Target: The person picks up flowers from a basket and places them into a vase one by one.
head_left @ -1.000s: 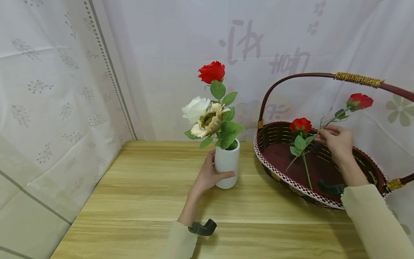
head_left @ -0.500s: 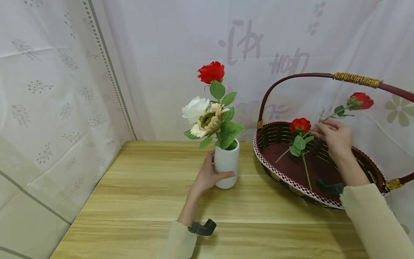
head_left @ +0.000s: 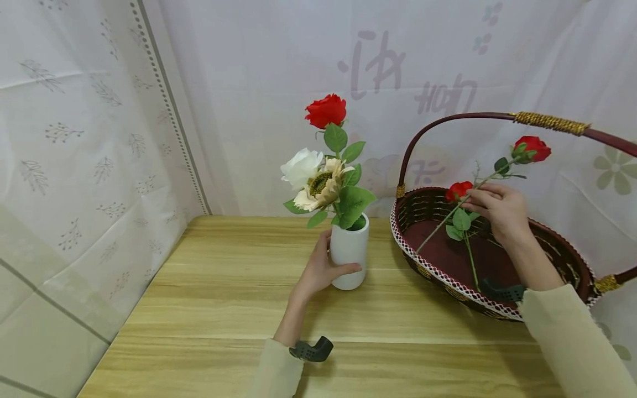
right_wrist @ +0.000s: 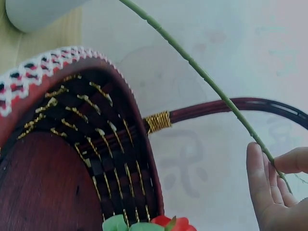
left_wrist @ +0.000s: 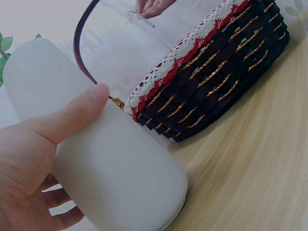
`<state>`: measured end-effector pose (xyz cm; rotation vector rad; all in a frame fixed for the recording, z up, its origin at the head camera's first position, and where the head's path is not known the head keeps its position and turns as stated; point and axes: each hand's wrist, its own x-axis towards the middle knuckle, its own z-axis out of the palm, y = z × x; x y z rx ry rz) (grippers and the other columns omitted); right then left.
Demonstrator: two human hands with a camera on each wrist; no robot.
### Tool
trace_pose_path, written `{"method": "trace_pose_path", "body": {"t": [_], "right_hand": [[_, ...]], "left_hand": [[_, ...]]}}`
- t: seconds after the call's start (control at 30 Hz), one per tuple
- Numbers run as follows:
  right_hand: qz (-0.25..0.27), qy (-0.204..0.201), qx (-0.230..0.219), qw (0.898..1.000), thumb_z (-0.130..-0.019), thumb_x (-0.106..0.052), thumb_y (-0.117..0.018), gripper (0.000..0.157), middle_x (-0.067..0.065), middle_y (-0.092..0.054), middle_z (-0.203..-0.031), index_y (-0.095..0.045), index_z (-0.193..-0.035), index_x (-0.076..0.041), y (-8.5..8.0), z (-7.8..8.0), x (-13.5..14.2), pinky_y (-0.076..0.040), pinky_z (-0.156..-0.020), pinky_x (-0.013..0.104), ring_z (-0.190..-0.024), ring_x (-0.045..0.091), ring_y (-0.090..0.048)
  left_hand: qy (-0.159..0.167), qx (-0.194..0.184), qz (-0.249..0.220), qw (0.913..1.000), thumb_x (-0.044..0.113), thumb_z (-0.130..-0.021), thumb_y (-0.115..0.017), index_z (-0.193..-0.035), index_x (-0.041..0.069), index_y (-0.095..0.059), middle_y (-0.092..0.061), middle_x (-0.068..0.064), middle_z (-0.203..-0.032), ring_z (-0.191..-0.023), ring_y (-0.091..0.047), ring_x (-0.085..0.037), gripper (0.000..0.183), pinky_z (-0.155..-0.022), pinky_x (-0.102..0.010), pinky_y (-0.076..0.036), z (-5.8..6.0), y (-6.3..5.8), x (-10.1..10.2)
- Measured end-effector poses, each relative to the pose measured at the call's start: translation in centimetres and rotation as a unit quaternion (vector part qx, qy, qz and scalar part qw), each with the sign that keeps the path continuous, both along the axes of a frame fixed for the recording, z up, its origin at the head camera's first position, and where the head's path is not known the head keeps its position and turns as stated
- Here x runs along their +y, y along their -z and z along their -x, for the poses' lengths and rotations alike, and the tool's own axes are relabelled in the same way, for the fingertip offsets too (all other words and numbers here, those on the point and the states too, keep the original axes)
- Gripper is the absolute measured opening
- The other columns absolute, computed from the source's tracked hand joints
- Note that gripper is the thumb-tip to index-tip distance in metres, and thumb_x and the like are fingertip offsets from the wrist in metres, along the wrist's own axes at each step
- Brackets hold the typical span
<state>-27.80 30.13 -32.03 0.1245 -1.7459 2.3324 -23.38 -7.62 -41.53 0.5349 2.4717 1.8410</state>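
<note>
My left hand [head_left: 318, 267] holds a white vase [head_left: 349, 254] upright on the table, thumb across its front and fingers behind it. In the vase stand a red rose [head_left: 326, 111], a white flower [head_left: 301, 168] and a cream flower [head_left: 322, 183] with a dark centre. Over the basket [head_left: 423, 243], my right hand [head_left: 502, 213] pinches a second red rose [head_left: 532, 149] by its green stem [right_wrist: 192, 62]. The bloom points up to the right; the stem's lower end slants down left. Another red rose [head_left: 459, 190] leans inside the basket, partly hidden by the right hand's fingers.
The basket's dark red handle [head_left: 458, 115] with gold wrapping arches behind and above the right hand. White lace lines the basket rim [right_wrist: 57, 57]. A wooden table [head_left: 239, 309] lies beneath everything, with a printed curtain [head_left: 249, 99] along its back edge.
My right hand has moved left with the held rose; its stem end has shifted from above the basket's inside to the left rim. My left hand and the vase have stayed put.
</note>
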Motion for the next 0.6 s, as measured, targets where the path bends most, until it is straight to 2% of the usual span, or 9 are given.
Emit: {"method": "trace_pose_path", "body": {"t": [0.27, 0.4, 0.6], "right_hand": [[-0.011, -0.028, 0.013, 0.999, -0.094, 0.007, -0.065, 0.004, 0.011, -0.072, -0.084, -0.066, -0.097, 0.005, 0.0, -0.4, -1.6, -0.06, -0.071, 0.033, -0.071, 0.021, -0.073], [-0.006, -0.052, 0.01, 0.999, -0.095, 0.007, -0.065, 0.004, 0.011, -0.072, -0.085, -0.065, -0.098, 0.006, 0.0, -0.6, -2.4, -0.06, -0.073, 0.033, -0.073, 0.021, -0.073], [-0.002, -0.073, 0.003, 0.997, -0.095, 0.005, -0.066, 0.015, 0.009, -0.072, -0.088, -0.056, -0.107, 0.005, 0.1, -1.0, -3.6, -0.059, -0.076, 0.032, -0.077, 0.021, -0.072]], "left_hand": [[0.0, 0.0, -0.001, 1.0, 0.014, -0.081, -0.088, -0.15, 0.003, -0.031, -0.048, -0.018, -0.141, -0.127, -0.051, -0.034, 0.09, -0.105, -0.053, -0.042, 0.0, 0.0, 0.0], [-0.001, -0.004, -0.001, 1.0, 0.015, -0.081, -0.088, -0.151, 0.003, -0.031, -0.047, -0.018, -0.142, -0.127, -0.051, -0.034, 0.091, -0.105, -0.053, -0.042, 0.0, 0.0, 0.0], [-0.001, -0.006, -0.006, 1.0, 0.015, -0.081, -0.088, -0.152, 0.003, -0.03, -0.047, -0.018, -0.142, -0.127, -0.051, -0.034, 0.092, -0.104, -0.053, -0.042, 0.0, 0.0, 0.1]]}}
